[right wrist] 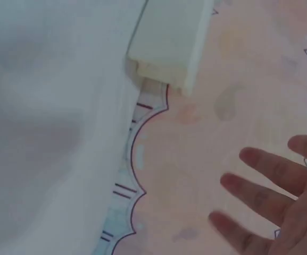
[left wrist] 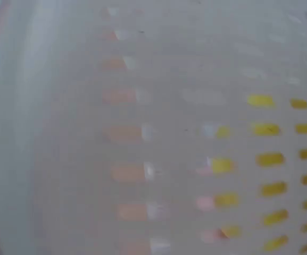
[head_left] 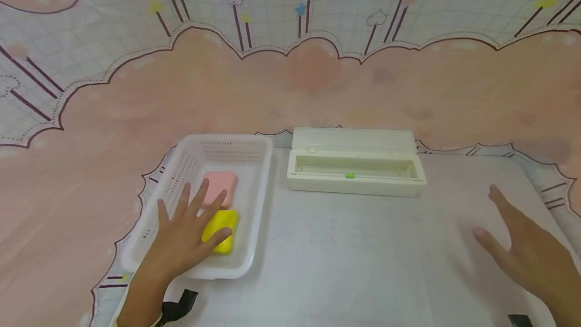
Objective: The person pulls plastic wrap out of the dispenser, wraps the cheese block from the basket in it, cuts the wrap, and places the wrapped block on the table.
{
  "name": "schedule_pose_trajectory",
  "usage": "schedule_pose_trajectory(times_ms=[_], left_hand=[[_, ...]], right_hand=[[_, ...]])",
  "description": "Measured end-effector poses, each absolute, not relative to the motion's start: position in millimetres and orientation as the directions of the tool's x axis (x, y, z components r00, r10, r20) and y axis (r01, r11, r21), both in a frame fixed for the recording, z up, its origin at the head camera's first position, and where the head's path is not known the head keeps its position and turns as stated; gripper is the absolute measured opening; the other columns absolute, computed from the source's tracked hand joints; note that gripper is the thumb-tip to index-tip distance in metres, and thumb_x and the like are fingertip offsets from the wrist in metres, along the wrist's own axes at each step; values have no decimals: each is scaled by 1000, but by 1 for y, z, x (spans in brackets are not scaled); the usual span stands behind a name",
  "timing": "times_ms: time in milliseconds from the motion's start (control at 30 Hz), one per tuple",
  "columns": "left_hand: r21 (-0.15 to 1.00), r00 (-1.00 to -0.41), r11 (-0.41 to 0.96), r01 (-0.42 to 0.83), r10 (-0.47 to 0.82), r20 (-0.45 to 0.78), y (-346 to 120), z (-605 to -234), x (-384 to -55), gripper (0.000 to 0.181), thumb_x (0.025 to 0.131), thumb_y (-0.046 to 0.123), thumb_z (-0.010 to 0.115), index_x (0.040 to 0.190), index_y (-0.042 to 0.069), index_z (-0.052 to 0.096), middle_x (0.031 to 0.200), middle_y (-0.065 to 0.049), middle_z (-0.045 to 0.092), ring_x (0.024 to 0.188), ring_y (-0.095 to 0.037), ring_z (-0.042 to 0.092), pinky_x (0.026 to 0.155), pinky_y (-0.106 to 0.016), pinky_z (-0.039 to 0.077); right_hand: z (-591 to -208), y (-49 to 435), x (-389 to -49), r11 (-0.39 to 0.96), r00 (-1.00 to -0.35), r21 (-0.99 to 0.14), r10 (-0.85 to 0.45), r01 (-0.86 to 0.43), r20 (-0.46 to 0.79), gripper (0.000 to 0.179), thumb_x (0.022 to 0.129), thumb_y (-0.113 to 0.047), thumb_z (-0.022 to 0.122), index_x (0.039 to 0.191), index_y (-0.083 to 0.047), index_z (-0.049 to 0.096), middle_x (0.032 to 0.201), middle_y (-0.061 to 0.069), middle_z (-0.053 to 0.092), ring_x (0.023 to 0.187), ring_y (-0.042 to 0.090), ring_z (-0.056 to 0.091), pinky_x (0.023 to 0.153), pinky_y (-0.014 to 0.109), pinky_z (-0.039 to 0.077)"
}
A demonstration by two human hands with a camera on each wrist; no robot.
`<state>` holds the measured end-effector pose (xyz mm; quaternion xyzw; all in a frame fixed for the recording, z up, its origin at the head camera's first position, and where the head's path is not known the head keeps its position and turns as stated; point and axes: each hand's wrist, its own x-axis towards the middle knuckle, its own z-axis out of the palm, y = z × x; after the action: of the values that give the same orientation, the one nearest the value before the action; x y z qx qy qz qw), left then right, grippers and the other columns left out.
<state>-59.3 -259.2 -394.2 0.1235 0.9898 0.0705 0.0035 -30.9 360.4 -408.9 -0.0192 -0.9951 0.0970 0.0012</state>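
Observation:
A white plastic basket (head_left: 260, 206) with slotted sides holds a pink rounded block (head_left: 222, 185) and, nearer the person, a yellow rounded block (head_left: 224, 223). Over it, my left hand (head_left: 186, 238) is spread with straight fingers, overlapping both blocks in the head view. Close up, the left wrist view shows the slotted basket wall (left wrist: 68, 138), with yellow and pink showing through the slots. At the right side, my right hand (head_left: 528, 246) is held with fingers extended and thumb apart, holding nothing. In the right wrist view its fingers (right wrist: 259, 191) are spread.
A long cream box (head_left: 354, 185) with its lid (head_left: 354, 139) raised stands to the right of the basket, a small green tab (head_left: 350, 175) at its front. Beneath lies a white sheet (head_left: 345, 256) over a pink patterned cloth (head_left: 254, 95).

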Motion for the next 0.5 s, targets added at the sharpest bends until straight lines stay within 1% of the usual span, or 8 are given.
schedule_pose_trajectory(times_ms=[33,67,133,167,200,300,367,500], left_hand=[[152,-968,957,249,251,4,-258,-392,-60,74,97,68,47,160,33,32,173,-6,9,157,-47,6,109,-85,-1],[160,-966,953,257,260,-1,-257,-388,-60,72,98,67,46,160,32,34,173,-6,11,157,-46,8,111,-83,1],[183,-954,938,293,299,-4,-254,-377,-63,68,100,61,49,158,27,40,171,-8,20,156,-44,15,115,-79,7],[196,-942,924,330,335,8,-252,-370,-66,66,101,56,52,157,23,42,169,-10,27,155,-43,22,116,-77,12],[207,-929,908,364,370,13,-250,-363,-70,64,101,52,54,155,19,45,166,-10,32,153,-42,28,118,-73,18],[229,-880,855,465,475,14,-239,-337,-86,54,102,39,61,147,10,55,155,-14,50,143,-39,46,115,-63,34],[245,-848,823,512,530,-7,-229,-322,-101,50,102,34,62,143,6,58,148,-14,57,137,-37,53,113,-58,41],[300,-815,792,532,575,-72,-206,-306,-139,41,102,30,64,136,6,64,134,-11,67,124,-31,63,107,-50,49]], right_hand=[[-407,359,-32,979,-999,-205,23,13,48,98,98,-58,57,165,-11,4,152,33,40,105,50,63,80,62,56],[-404,356,-34,977,-996,-215,4,-16,93,93,98,-55,59,164,-11,11,143,33,51,85,44,66,69,55,57],[-396,350,-38,970,-984,-233,-29,-70,177,82,99,-50,61,161,-10,26,127,30,65,64,35,64,56,48,53],[-390,347,-41,967,-978,-236,-43,-91,202,77,99,-48,62,159,-10,33,121,29,68,60,30,62,54,46,52],[-385,343,-45,964,-972,-242,-59,-114,227,71,99,-46,63,155,-9,41,116,27,71,60,29,63,55,46,52],[-370,333,-60,958,-967,-240,-101,-158,233,60,98,-45,65,143,-7,55,110,25,74,80,41,69,68,59,56],[-364,329,-73,950,-966,-249,-136,-191,222,55,98,-44,66,138,-6,61,108,25,74,88,43,68,71,60,56],[-362,322,-104,922,-955,-281,-211,-264,207,46,97,-42,68,129,-8,68,101,19,75,85,35,68,64,43,56]])
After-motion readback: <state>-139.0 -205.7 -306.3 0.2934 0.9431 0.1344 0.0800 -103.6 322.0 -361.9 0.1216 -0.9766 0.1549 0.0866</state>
